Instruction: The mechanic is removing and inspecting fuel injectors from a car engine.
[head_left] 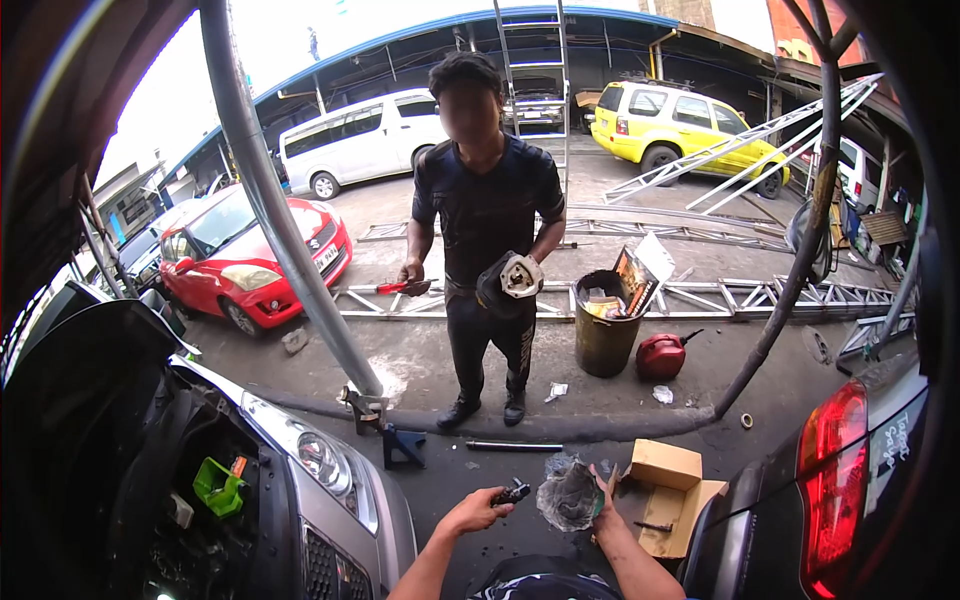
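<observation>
Where the left hand (474, 511) works: fingers gripping a small black part (515, 492), held up just left of the bag; its finer detail is too small to tell.
Right hand (606, 498): fingers closed on the right side of a crumpled clear plastic bag (567, 500), contents unclear, above dark ground between two vehicles.
Cardboard box (668, 460): open beside the right hand, a dark metal piece (655, 526) lying inside.
Silver car (388, 515): hood raised at left, a bright green tray (222, 488) in its engine bay.
Dark vehicle (775, 512): rear end at right, red tail light (835, 470) in view.
Co-worker (490, 200): standing opposite in dark clothes, a red-handled tool (393, 288) in one hand, a rounded black-and-pale part (520, 277) in the other.
Yard: a metal tube (515, 446) lies near the co-worker's feet; a bin (605, 345) and a red fuel can (660, 357) stand side by side; a red car (255, 255) is parked beyond a pole (260, 170).
</observation>
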